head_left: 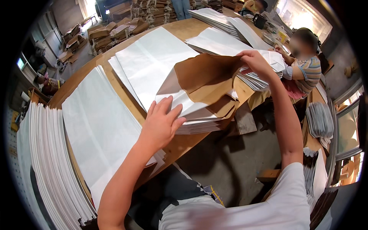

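A large paper bag [209,76], white outside and brown inside, lies on a stack of similar bags with its mouth spread wide toward me. My right hand [253,63] pinches the upper right edge of that mouth and holds it up. Flat on the bag's lower left side rests my left hand [163,119], fingers spread. Under the held bag, the folded ends of several more bags show at the table edge. To the left lies another pile of white paper bags [101,122].
A tall stack of white sheets [53,153] stands at the far left. More white bags [218,40] lie across the wooden table [86,74]. A co-worker in a striped shirt [309,71] sits at the right, another person farther back. Brown bundles [115,34] fill the floor behind.
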Demonstrator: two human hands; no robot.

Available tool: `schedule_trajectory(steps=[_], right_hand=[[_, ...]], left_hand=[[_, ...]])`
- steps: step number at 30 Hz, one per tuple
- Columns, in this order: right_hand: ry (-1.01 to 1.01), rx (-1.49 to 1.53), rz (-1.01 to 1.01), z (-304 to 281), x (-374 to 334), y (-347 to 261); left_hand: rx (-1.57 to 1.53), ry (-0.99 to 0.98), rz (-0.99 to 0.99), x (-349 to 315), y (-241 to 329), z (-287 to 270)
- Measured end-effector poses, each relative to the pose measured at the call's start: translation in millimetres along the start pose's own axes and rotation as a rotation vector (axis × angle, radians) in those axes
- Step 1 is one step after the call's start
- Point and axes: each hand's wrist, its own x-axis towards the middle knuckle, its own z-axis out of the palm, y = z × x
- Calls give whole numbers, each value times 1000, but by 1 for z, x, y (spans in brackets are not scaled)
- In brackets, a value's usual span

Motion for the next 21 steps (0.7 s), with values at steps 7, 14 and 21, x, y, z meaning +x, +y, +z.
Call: schedule_trajectory(steps=[7, 14, 21], right_hand=[[28, -8, -98, 4, -15, 22], [91, 149, -128, 4, -24, 42], [102, 151, -149, 5, -24, 46]], left_hand=[[-139, 87, 141, 29, 23, -16], [-89, -45, 215, 50, 27, 5], [-151, 31, 242, 55, 33, 11]])
